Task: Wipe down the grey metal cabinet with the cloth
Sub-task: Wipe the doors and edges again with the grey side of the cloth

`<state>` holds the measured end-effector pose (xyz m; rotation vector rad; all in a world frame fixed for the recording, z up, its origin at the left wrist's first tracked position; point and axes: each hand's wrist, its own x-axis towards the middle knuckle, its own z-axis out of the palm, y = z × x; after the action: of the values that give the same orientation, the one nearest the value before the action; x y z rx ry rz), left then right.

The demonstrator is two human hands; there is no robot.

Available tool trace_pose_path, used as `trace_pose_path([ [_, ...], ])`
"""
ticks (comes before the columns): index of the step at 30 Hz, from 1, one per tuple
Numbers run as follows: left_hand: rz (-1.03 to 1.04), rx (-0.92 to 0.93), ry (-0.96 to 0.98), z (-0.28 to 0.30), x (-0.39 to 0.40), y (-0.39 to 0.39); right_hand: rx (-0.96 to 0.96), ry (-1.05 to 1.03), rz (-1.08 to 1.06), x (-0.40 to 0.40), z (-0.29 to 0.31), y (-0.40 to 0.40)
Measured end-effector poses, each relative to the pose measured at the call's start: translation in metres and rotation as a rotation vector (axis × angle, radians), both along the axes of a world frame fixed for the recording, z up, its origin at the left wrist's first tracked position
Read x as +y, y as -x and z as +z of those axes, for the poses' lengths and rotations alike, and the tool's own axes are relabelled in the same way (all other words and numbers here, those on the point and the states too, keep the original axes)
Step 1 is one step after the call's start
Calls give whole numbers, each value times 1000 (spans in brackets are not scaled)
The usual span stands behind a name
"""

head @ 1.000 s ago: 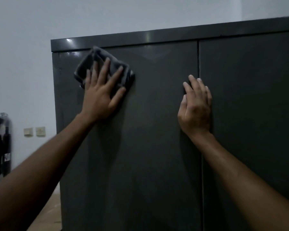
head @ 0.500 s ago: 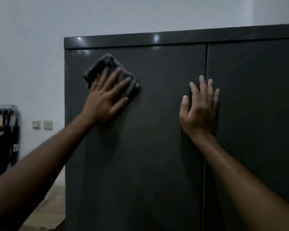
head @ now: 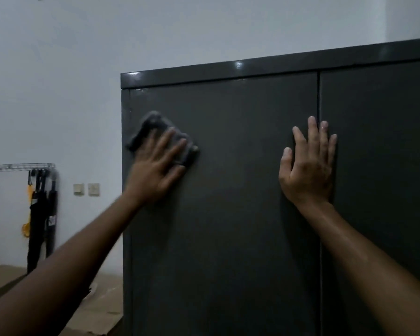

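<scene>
Left hand (head: 155,170) flat, fingers straight, pressing the cloth (head: 160,135) on the cabinet (head: 228,214) door's upper left, right hand (head: 307,170) braced flat, mid-wipe, lower panel looks next

Left hand (head: 155,170): flat, pressing cloth (head: 153,129) against cabinet (head: 228,214) door, near its left edge.
Right hand (head: 306,170): flat on door seam.
</scene>
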<state>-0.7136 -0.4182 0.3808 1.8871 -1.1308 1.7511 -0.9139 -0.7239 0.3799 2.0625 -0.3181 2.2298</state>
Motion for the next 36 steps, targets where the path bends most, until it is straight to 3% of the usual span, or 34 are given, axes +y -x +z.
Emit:
trace_pose_path([
  [3,-86,385,369,-31,40,-20,6,-6,-9,2,-1,1],
  [8,-33,299,281,-85,23,-12,9,-2,-5,2,0,1],
  [10,-23,317,303,-46,25,-13,5,-4,-3,2,0,-1],
  [13,-36,378,421,57,17,-8,-8,-1,-8,1,-1,-3],
  [16,-14,333,447,137,-5,9,-15,11,-5,-3,-1,-5],
  [19,-18,195,302,143,-48,37,-22,11,4,-4,-2,-5],
  [23,-125,-78,-20,105,-96,68,-2,-15,37,-1,-1,-2],
  [26,-239,-135,-167,76,-95,76,10,-56,88,9,-1,7],
  [31,-568,181,-22,13,-57,93,198,-24,256,61,-5,12],
  [34,-827,494,83,-20,-29,105,395,37,521,100,-14,7],
  [36,-925,693,147,-32,-9,105,561,-29,738,123,-24,3],
])
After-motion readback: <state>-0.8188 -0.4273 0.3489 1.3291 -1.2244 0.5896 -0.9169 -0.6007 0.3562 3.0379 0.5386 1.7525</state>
